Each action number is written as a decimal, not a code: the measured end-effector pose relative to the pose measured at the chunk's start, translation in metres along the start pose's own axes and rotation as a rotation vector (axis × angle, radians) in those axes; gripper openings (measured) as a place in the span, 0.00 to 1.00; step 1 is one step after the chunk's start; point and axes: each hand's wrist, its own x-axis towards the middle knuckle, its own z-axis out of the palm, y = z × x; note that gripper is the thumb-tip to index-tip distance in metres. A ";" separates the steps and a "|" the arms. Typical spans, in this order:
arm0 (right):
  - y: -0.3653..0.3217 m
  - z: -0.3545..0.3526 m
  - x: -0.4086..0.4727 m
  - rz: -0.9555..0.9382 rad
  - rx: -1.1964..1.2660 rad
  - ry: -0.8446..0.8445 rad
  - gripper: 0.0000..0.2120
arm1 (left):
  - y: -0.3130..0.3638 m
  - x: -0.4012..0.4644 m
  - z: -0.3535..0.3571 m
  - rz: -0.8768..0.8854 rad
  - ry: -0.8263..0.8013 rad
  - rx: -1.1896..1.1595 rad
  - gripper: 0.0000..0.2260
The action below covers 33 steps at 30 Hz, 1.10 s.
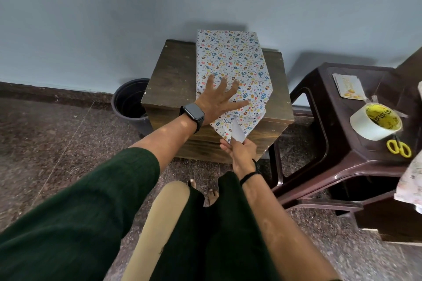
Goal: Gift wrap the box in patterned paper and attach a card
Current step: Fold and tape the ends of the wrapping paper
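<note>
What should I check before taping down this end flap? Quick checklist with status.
1. Box held steady: ok, left hand presses flat on top.
2. Flap gripped: ok, right hand pinches the paper flap at the near end.
3. Flap folded flat against the box: not ok, it hangs loose over the wooden stand.
4. Tape ready: not ok, tape roll sits on the side table, no piece cut.
5. Scissors at hand: ok, beside the tape.
6. Far end closed: cannot tell.

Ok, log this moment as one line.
left hand flat on wrapped box | right hand pinches paper flap | tape roll untouched
</note>
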 end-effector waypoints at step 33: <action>-0.061 -0.021 0.027 -0.414 -0.552 0.341 0.13 | 0.023 0.015 -0.044 -0.057 -0.569 -0.003 0.43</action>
